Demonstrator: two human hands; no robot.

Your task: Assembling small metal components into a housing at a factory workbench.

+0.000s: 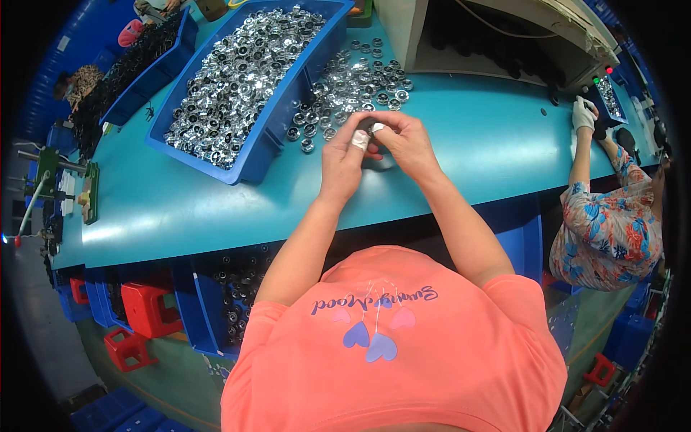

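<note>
Over the teal tabletop (216,223), my left hand (341,160) and my right hand (412,147) meet at their fingertips. Both are closed on a small dark round part (368,123), mostly covered by the fingers, so its exact kind is unclear. White tape wraps the thumb area of each hand. Just beyond my fingers lies a loose spread of shiny silver ring-shaped parts with dark centres (353,90). Left of them, a big blue bin (270,147) is heaped with the same silver parts.
A grey box-like housing (414,36) with dark pieces inside stands at the back right. At the right, a person in a flowered top (608,230) works with gloved hands. Blue bins (191,302) and red stools (147,309) sit below the table edge. A green fixture (90,193) is far left.
</note>
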